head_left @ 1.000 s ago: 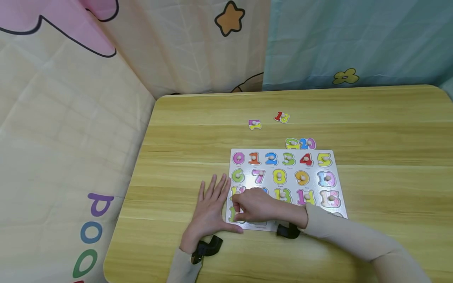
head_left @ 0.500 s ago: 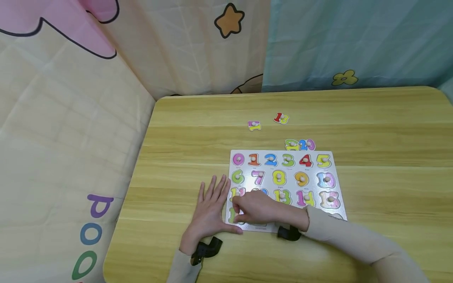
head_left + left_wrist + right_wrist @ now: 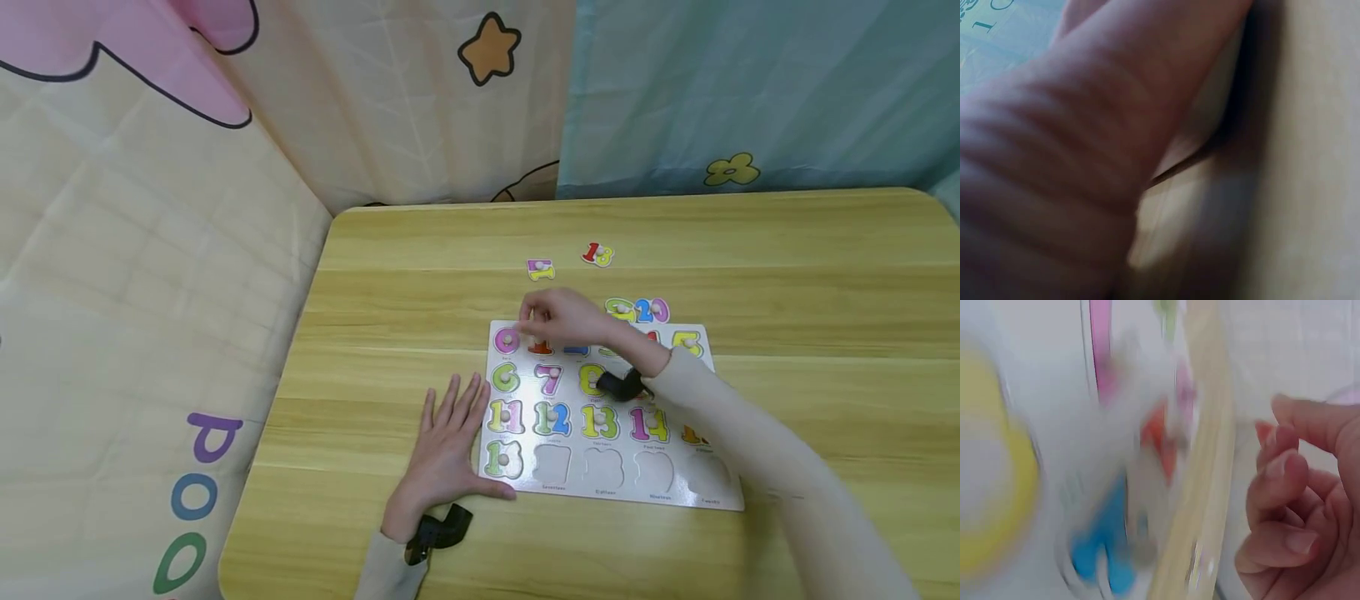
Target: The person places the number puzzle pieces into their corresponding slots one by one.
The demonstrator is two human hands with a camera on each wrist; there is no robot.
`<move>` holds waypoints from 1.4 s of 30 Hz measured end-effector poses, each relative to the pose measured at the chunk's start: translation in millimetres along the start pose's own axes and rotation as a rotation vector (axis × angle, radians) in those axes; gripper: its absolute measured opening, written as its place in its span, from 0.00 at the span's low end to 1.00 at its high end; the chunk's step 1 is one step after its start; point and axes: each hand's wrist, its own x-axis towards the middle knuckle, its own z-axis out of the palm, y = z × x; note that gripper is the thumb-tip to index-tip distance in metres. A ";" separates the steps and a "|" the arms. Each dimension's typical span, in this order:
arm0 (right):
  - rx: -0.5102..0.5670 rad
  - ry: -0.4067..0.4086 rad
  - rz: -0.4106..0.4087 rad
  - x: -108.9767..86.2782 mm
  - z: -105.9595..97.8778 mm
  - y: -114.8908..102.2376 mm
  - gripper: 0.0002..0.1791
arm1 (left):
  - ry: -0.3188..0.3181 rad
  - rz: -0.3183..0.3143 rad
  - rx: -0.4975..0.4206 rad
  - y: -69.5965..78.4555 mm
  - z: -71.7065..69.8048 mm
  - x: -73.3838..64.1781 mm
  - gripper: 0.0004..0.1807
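Note:
A white number puzzle board (image 3: 528, 477) lies on the table with knobbed number pieces in its upper rows. In its bottom row a green-and-white piece, apparently 16 (image 3: 503, 459), sits at the left, followed by several bare recesses. My left hand (image 3: 442, 450) lies flat with fingers spread at the board's left edge, the thumb along the lower corner; the left wrist view is blurred and filled by this hand (image 3: 1085, 125). Above the board's top row hovers my right hand (image 3: 566, 317), fingers loosely curled. Nothing shows between its thumb and fingers (image 3: 1279, 472) in the right wrist view.
Beyond the board lie a purple-and-yellow piece (image 3: 540, 269) and a red-and-yellow 18 piece (image 3: 597, 254). A green-and-yellow piece (image 3: 620, 308) and a 20 piece (image 3: 652, 310) lie close to its top edge. Curtains (image 3: 420, 108) hang behind the wooden table (image 3: 825, 333).
My right hand has left the bottom-left piece and moved away from me to the board's top edge, uncovering the lower rows. The left hand has stayed in place.

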 end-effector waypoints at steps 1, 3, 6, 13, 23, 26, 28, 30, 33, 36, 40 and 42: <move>-0.016 0.056 0.033 7.4 -6.4 7.8 0.09 | -0.001 -0.002 -0.004 0.0 0.2 -0.1 0.77; -0.054 0.144 0.110 20.6 -17.4 21.6 0.10 | 0.000 -0.004 -0.007 0.2 0.5 -0.4 0.77; -0.108 0.212 0.218 35.6 -28.4 37.1 0.12 | 0.000 -0.007 -0.010 0.5 0.7 -0.7 0.77; -0.141 0.192 0.329 50.6 -34.9 50.2 0.14 | -0.007 -0.012 0.004 0.9 1.1 -0.2 0.77; -0.215 0.200 0.315 51.7 -31.2 50.5 0.10 | -0.005 -0.004 0.010 -0.1 2.4 0.4 0.77; -0.243 0.195 0.311 50.0 -31.9 48.8 0.10 | -0.010 -0.009 0.017 -0.4 2.4 0.5 0.77; -0.257 0.179 0.307 48.3 -32.6 48.1 0.11 | -0.012 -0.011 0.024 -0.7 2.4 0.4 0.77; -0.267 0.155 0.308 46.0 -33.5 47.8 0.13 | -0.012 -0.011 0.026 -0.8 2.4 0.3 0.77; -0.261 0.125 0.311 39.4 -35.7 44.9 0.14 | -0.010 -0.009 0.026 -0.9 2.6 0.3 0.77; -0.228 0.113 0.303 27.0 -36.8 37.8 0.15 | -0.009 -0.007 0.024 -1.0 2.9 0.5 0.77; -0.221 0.087 0.214 2.4 -30.9 26.5 0.15 | -0.011 -0.006 0.021 -1.5 2.7 0.9 0.77; -0.224 0.067 0.168 -12.4 -23.7 19.0 0.15 | -0.011 -0.004 0.016 -1.8 2.3 1.3 0.77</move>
